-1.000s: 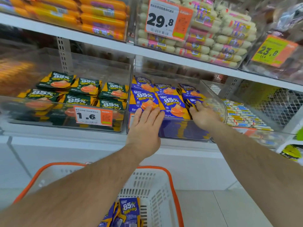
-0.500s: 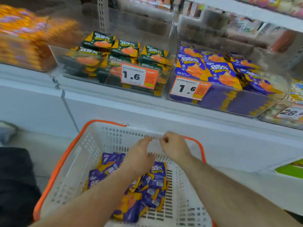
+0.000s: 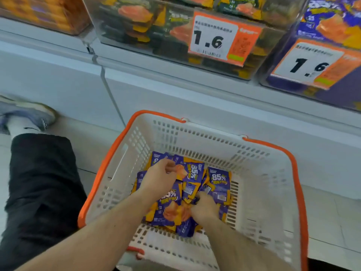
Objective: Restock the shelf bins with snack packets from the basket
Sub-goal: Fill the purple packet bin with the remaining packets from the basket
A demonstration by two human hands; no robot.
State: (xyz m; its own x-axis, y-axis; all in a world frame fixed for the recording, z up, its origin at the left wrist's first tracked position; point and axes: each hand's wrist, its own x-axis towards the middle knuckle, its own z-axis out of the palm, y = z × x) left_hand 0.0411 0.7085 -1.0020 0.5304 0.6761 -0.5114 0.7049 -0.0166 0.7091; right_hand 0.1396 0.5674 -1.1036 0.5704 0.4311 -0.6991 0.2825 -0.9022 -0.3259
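A white basket [image 3: 259, 178] with an orange rim stands on the floor below the shelf. Several purple and orange "85%" snack packets [image 3: 219, 180] lie heaped in its bottom. My left hand [image 3: 159, 178] is down on the heap, its fingers curled round the edge of one purple packet [image 3: 192, 172]. My right hand [image 3: 205, 209] digs into the heap lower right, fingers curled into the packets. Above, the clear bin of purple packets [image 3: 320, 26] shows at the top right, and the bin of green packets [image 3: 172, 34] beside it.
Orange price tags reading 1.6 [image 3: 214, 39] hang on both bins. A bin of orange packets [image 3: 45, 12] sits at top left. My knee in black trousers [image 3: 39, 182] and a grey shoe [image 3: 29, 113] are left of the basket, against the white shelf base [image 3: 175, 94].
Both hands left the purple bin on the shelf, dropped into the basket, and now grasp packets in the heap. My view has tilted down toward the basket.
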